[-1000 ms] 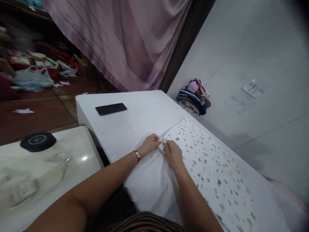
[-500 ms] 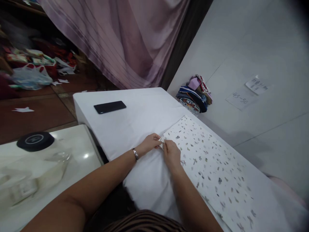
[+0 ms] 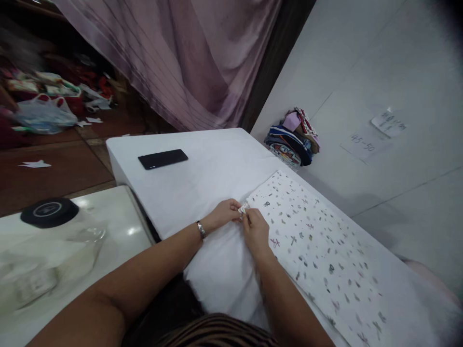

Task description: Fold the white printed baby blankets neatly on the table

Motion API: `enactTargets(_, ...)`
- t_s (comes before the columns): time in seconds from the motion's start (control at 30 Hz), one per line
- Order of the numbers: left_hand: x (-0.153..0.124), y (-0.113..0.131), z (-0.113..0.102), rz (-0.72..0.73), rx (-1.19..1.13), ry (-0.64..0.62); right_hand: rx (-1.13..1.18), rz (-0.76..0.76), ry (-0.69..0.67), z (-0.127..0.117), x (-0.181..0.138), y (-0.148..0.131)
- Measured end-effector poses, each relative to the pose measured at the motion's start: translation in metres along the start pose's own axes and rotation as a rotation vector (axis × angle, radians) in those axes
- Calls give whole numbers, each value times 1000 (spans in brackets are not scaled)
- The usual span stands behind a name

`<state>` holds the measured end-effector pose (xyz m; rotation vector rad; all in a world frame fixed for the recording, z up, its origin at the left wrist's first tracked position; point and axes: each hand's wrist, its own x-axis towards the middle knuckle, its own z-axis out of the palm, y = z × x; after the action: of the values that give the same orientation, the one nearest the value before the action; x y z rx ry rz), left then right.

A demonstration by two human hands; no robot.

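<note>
A white cloth with small printed motifs (image 3: 307, 241) lies flat along the right side of the white-covered table (image 3: 213, 164). Its near left corner is gathered up between my two hands. My left hand (image 3: 226, 211), with a metal band on the wrist, pinches this bunched corner from the left. From the right, my right hand (image 3: 256, 226) pinches it too, thumb and fingertips together. The fingertips of both hands almost meet, and the folds between them are partly hidden.
A black phone (image 3: 162, 158) lies at the table's far left. On the neighbouring glossy table (image 3: 119, 212) sits a round black object (image 3: 49, 212). Folded fabrics (image 3: 291, 140) are stacked against the wall, under paper notes (image 3: 365, 146). A pink curtain (image 3: 188, 58) hangs behind.
Both hands stay at the same corner, with only a slight shift of the fingers on the bunched cloth. The view has moved very slightly.
</note>
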<state>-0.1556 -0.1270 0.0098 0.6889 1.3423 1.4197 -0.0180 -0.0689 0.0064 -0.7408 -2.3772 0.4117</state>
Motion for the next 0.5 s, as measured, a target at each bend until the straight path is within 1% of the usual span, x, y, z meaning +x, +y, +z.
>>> enactTargets(0.07, -1, 0, -1, -8, -7, -7, -22, -13, -24, 1, -1, -2)
enactTargets(0.27, -1, -1, -4, 1, -21, -48, -9, -60, -19, 1, -4, -1)
enactTargets(0.4, -1, -6, -4, 90, 58, -41, 60, -12, -21, 3, -5, 3)
enactTargets(0.5, -1, -11, -3, 191, 110, -75, 79, 22, -10, 6, -4, 6)
